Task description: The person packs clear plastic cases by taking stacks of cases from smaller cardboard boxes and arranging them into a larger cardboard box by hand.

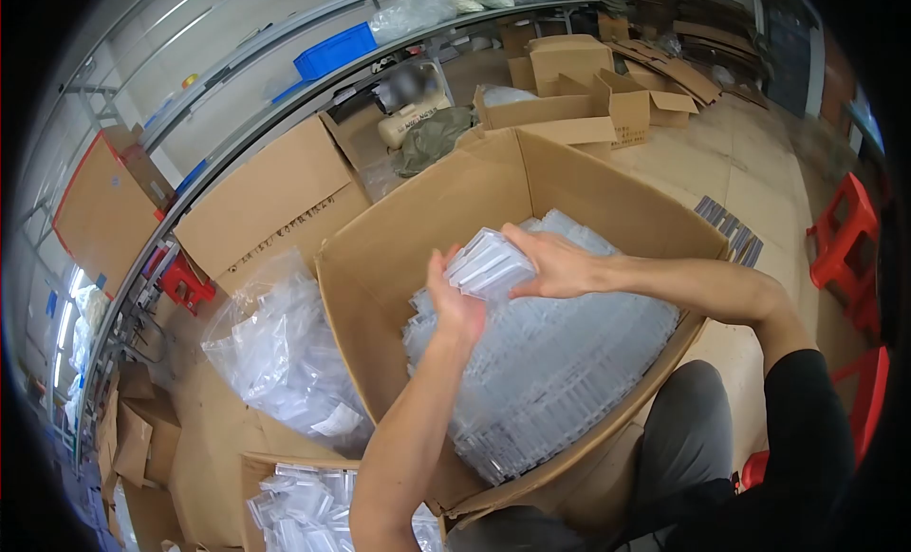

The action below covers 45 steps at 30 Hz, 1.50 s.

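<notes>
Between my two hands is a stack of clear plastic cases (491, 265), held above a large open cardboard box (418, 205). My left hand (457, 300) presses on the stack's left side, its fingers partly hidden behind it. My right hand (555, 262) grips the right side, thumb and fingers around the edge. Below them, rows of similar clear plastic cases (560, 372) fill much of the box, packed closely side by side. A smaller carton (251, 471) at the bottom left holds a loose heap of clear plastic pieces (304, 505), near my left forearm.
Clear plastic bags (289, 362) lie on the floor left of the box. Open cartons (569, 106) stand behind it, and a blue crate (334, 51) sits on the long rack. Red stools (845, 229) are at the right. Dark strips (729, 231) lie by the box's right corner.
</notes>
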Available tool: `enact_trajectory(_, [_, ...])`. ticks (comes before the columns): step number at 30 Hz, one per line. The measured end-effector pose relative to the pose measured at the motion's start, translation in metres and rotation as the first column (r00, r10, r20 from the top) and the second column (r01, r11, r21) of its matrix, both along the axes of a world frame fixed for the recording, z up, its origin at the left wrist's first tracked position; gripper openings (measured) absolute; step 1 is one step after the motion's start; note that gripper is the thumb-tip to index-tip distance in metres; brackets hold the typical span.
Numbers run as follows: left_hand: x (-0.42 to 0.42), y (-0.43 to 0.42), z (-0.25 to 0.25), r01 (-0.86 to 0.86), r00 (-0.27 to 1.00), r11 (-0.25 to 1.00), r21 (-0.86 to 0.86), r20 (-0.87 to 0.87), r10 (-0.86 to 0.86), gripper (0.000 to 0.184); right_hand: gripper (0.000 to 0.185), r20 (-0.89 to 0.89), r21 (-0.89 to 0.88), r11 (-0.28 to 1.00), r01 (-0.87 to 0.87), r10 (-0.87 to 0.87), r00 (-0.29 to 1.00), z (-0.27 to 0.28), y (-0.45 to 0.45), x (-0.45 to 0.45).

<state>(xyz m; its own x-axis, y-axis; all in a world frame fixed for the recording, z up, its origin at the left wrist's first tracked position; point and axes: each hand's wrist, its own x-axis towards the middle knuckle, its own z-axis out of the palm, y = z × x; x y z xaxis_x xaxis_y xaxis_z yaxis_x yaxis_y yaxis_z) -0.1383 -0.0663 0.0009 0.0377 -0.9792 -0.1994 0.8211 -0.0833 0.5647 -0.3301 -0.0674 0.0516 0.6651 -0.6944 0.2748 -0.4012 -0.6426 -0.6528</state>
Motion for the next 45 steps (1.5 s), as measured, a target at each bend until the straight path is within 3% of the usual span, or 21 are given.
enact_trajectory(2, [0.015, -0.002, 0.006, -0.114, 0.991, 0.992, 0.062, 0.076, 0.109, 0.055, 0.056, -0.167, -0.181, 0.984, -0.001, -0.029, 0.986, 0.008, -0.005, -0.004])
enact_trajectory(3, [0.023, 0.005, 0.02, -0.014, 0.925, 0.993, -0.12, 0.377, 0.059, 0.062, 0.056, -0.164, -0.178, 0.984, 0.007, -0.037, 0.986, 0.01, -0.006, -0.008])
enact_trajectory(5, [0.027, 0.013, 0.042, 0.33, 0.531, 0.878, -0.347, 0.837, 0.131, 0.085, 0.058, -0.277, -0.211, 0.976, -0.044, -0.017, 0.961, 0.015, -0.01, -0.016])
enact_trajectory(10, [0.004, 0.015, 0.035, 0.464, 0.506, 0.86, -0.214, 0.861, -0.058, 0.11, 0.061, -0.313, -0.231, 0.968, -0.096, 0.019, 0.95, 0.022, -0.017, -0.025])
enact_trajectory(13, [-0.001, 0.018, 0.034, 0.466, 0.45, 0.823, -0.324, 0.888, 0.095, 0.096, 0.063, -0.271, -0.19, 0.978, -0.083, 0.028, 0.962, 0.025, -0.022, -0.026])
enact_trajectory(15, [-0.009, 0.02, 0.029, 0.391, 0.179, 0.863, -0.319, 0.946, 0.269, 0.073, 0.064, -0.27, -0.195, 0.979, -0.064, 0.009, 0.963, 0.035, -0.016, -0.02])
enact_trajectory(18, [-0.011, 0.024, 0.042, 0.345, 0.285, 0.899, -0.269, 0.943, 0.173, 0.053, 0.084, -0.398, -0.018, 0.999, 0.029, -0.034, 0.917, 0.053, -0.003, -0.017])
enact_trajectory(20, [-0.012, 0.024, 0.039, 0.304, 0.376, 0.914, -0.27, 0.915, 0.146, 0.052, 0.09, -0.043, -0.143, 0.981, -0.131, 0.126, 0.991, 0.043, -0.013, -0.028])
enact_trajectory(21, [-0.012, 0.024, 0.038, 0.266, 0.464, 0.928, -0.261, 0.879, 0.114, 0.05, 0.09, -0.045, -0.147, 0.98, -0.132, 0.127, 0.991, 0.041, -0.018, -0.033])
enact_trajectory(22, [-0.011, 0.022, 0.035, 0.265, 0.466, 0.927, -0.266, 0.877, 0.118, 0.05, 0.085, 0.213, 0.039, 0.996, -0.078, 0.068, 0.975, 0.041, -0.024, -0.039])
enact_trajectory(23, [-0.008, 0.02, 0.031, 0.191, 0.61, 0.947, -0.258, 0.787, 0.092, 0.051, 0.081, 0.441, 0.23, 0.971, -0.071, -0.038, 0.897, 0.04, -0.033, -0.045])
enact_trajectory(25, [-0.007, 0.016, 0.026, 0.116, 0.74, 0.962, -0.247, 0.667, 0.082, 0.052, 0.074, 0.576, 0.264, 0.963, -0.048, -0.118, 0.809, 0.025, -0.048, -0.047])
enact_trajectory(27, [-0.015, 0.013, 0.024, 0.24, 0.648, 0.916, -0.322, 0.756, 0.095, 0.057, 0.08, 0.74, 0.611, 0.618, -0.495, -0.222, 0.635, 0.011, -0.027, -0.034])
enact_trajectory(32, [-0.022, 0.029, 0.03, 0.187, 0.632, 0.926, -0.328, 0.762, 0.142, 0.063, 0.085, 0.609, 0.672, 0.624, -0.398, -0.16, 0.777, -0.001, -0.025, -0.02])
enact_trajectory(34, [-0.024, 0.032, 0.03, 0.172, 0.587, 0.94, -0.294, 0.797, 0.142, 0.062, 0.087, 0.506, 0.586, 0.785, -0.2, -0.162, 0.847, -0.005, -0.037, -0.026])
enact_trajectory(35, [-0.026, 0.034, 0.03, 0.168, 0.588, 0.941, -0.294, 0.796, 0.144, 0.062, 0.083, 0.563, 0.378, 0.913, -0.153, -0.096, 0.821, 0.012, -0.037, -0.033])
enact_trajectory(36, [-0.028, 0.036, 0.029, 0.211, 0.542, 0.938, -0.277, 0.831, 0.123, 0.063, 0.083, 0.558, 0.382, 0.911, -0.155, -0.094, 0.824, 0.025, -0.033, -0.04])
enact_trajectory(38, [-0.036, 0.039, 0.029, 0.258, 0.504, 0.935, -0.242, 0.86, 0.083, 0.064, 0.091, -0.149, -0.192, 0.964, -0.184, 0.156, 0.976, 0.065, -0.006, -0.051])
enact_trajectory(39, [-0.042, 0.042, 0.031, 0.245, 0.49, 0.939, -0.24, 0.867, 0.094, 0.062, 0.091, -0.154, -0.167, 0.971, -0.173, 0.148, 0.977, 0.071, 0.002, -0.053])
enact_trajectory(41, [-0.056, 0.049, 0.03, 0.237, 0.524, 0.935, -0.263, 0.845, 0.105, 0.061, 0.103, -0.511, -0.19, 0.963, -0.191, 0.069, 0.857, 0.075, 0.019, -0.053])
enact_trajectory(45, [-0.104, 0.088, 0.082, 0.29, 0.634, 0.917, -0.276, 0.772, 0.032, 0.062, 0.087, -0.512, -0.316, 0.936, -0.153, -0.033, 0.858, 0.129, 0.068, -0.095])
